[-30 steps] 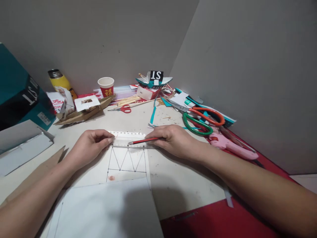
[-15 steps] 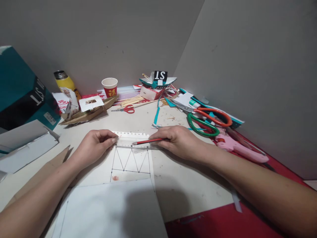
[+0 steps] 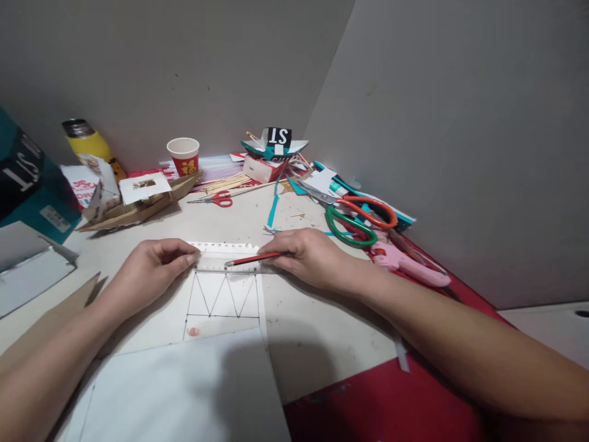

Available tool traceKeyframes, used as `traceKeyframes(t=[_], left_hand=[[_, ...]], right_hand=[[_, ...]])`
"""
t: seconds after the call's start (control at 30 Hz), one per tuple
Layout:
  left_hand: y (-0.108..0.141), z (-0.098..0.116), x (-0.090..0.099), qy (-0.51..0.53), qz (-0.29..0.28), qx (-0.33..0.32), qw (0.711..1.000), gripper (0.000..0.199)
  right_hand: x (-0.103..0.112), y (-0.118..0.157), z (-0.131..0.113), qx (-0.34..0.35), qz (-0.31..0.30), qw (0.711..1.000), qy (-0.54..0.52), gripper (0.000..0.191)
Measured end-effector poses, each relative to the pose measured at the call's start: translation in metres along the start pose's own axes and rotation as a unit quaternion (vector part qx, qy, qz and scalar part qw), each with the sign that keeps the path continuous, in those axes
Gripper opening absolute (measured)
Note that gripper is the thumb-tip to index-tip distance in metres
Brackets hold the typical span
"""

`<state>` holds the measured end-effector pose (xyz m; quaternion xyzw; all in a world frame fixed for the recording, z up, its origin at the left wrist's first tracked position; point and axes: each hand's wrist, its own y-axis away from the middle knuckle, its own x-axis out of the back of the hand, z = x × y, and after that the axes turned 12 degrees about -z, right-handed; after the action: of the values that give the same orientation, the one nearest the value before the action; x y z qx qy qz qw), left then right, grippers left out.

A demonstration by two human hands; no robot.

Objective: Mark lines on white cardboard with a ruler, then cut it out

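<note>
A clear ruler (image 3: 215, 263) lies across a white sheet (image 3: 246, 294) that bears a drawn zigzag of triangles between two lines. My left hand (image 3: 150, 270) is closed, thumb and fingers pinching the ruler's left end. At its right end is my right hand (image 3: 319, 261), closed around a red and black pencil (image 3: 257, 258) whose tip points left over the ruler. The fingers of that hand also touch the ruler's end. Along its near edge run the drawing's top dots. A larger white board (image 3: 179, 387) covers the lower part of the sheet.
Green-and-orange-handled scissors (image 3: 352, 224) and a pink glue gun (image 3: 411, 269) lie at right. Small red scissors (image 3: 223, 198), a paper cup (image 3: 184, 159), a cardboard boat (image 3: 151, 207) and a yellow bottle (image 3: 92, 144) stand behind. Teal box (image 3: 34, 178) at left; grey walls behind.
The whole view has swung to the right, so everything appears further left. Both hands, the ruler and the pencil keep nearly the same places on the sheet.
</note>
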<state>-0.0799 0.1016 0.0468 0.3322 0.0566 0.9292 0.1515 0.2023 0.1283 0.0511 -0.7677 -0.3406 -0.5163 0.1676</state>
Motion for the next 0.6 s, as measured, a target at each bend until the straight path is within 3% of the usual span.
traceKeyframes(t=[0.33,0.6], left_hand=[[-0.0007,0.0028,0.0004,-0.017,0.011,0.008,1.000,0.030],[-0.0015,0.0003,-0.0002,-0.010,0.003,-0.006,1.000,0.028]], right_hand=[[0.0009,-0.0002,0.0010,-0.003,-0.005,1.000,0.010,0.020],[0.0073,0.0012,-0.0023,-0.021,-0.023,0.998,-0.051,0.025]])
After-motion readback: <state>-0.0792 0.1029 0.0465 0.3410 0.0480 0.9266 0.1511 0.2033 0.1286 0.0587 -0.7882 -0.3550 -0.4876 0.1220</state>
